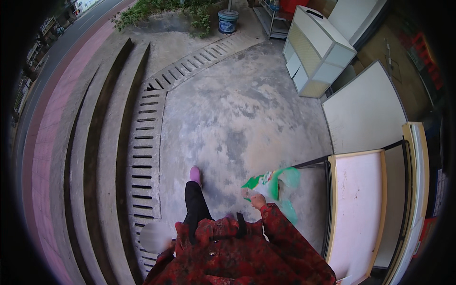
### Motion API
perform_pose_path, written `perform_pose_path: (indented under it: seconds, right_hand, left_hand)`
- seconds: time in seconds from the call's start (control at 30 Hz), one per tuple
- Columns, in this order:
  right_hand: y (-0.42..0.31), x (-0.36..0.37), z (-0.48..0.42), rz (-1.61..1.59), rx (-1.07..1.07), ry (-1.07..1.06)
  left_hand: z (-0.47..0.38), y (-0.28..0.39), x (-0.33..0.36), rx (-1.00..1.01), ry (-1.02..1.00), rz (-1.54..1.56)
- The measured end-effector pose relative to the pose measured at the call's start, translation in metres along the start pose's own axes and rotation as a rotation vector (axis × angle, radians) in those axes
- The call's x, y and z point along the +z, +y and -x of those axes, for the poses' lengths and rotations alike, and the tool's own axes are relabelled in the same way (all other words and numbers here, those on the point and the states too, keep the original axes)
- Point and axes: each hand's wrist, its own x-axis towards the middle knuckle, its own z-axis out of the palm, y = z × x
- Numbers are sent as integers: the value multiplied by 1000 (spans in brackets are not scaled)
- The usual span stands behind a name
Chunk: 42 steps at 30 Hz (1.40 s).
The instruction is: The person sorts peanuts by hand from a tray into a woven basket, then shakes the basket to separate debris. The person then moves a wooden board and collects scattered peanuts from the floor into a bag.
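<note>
My right hand [258, 201] is closed around the gathered edge of a green and white printed plastic bag [267, 183]. Translucent green plastic [290, 178] spreads out beside and below the bag, towards the right. At the lower left, my left arm in its red patterned sleeve hangs by my side; the left hand itself cannot be made out. Next to that sleeve is a round, grey, blurred shape [155, 237], and whether the left hand holds it cannot be told. A pink shoe [195, 174] stands forward on the concrete floor.
Concrete steps [107, 142] and a slotted drain cover [144, 156] run along the left. White cabinet [317, 50], a leaning white board [363, 110] and a pale framed panel [358, 213] line the right. A lidded bucket [228, 22] stands by a planter [160, 23] ahead.
</note>
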Motion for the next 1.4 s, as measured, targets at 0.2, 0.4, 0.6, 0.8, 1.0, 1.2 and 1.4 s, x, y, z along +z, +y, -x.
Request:
perform_pose_path:
  seconds: [0.2, 0.4, 0.6, 0.8, 1.0, 1.2, 1.4]
  right_hand:
    - [-20, -42, -86, 197, -7, -443]
    - [-55, -57, -178, -285, 300, -162]
    - [-53, -51, -258, -547, 493, -154]
    - [24, -62, -347, -576, 507, -328]
    - [150, -198, -540, -410, 387, 135]
    - [204, -307, -705, -749, 494, 186]
    - [235, -264, -843, -817, 614, 187]
  left_hand:
    - [-127, 108, -101, 114, -33, -280]
    - [-245, 277, -187, 161, -143, -449]
    - [-348, 451, -137, 383, -540, -733]
    - [-406, 626, -80, 602, -579, -1011]
    - [-455, 811, 4, 785, 112, -1173]
    - [-523, 925, 104, 680, -571, -798]
    - [-634, 954, 180, 591, -925, -1176]
